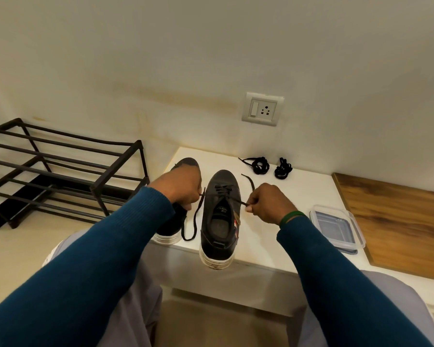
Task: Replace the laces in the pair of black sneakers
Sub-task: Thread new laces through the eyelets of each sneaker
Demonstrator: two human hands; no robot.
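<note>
Two ribbed teal sleeves reach forward over a lap in pale grey trousers. The left hand has its fingers curled and pinching one end of a thin black lace, which hangs in a slack loop down to the desk. The right hand, a green band at its wrist, pinches the lace's other end between thumb and bent fingers; the tip pokes up past the knuckles.

The lace runs through the upper eyelets of the centre sneaker, a smooth black low-top with a scuffed white rubber sole and a striped tag on its side. It stands upright on the white desk, heel overhanging the near edge, toe towards the wall. Just to its left stands the second sneaker, mostly hidden by the left hand, so its lacing cannot be made out.

To the right lies a clear, shallow, rounded-square plastic container, beside a wood-grain panel. Farther back on the desk sit two coiled laces, black and bundled. On the floor to the left stands a dark metal shoe rack of thin bars. A white switch-and-socket plate is set in the cream wall.
</note>
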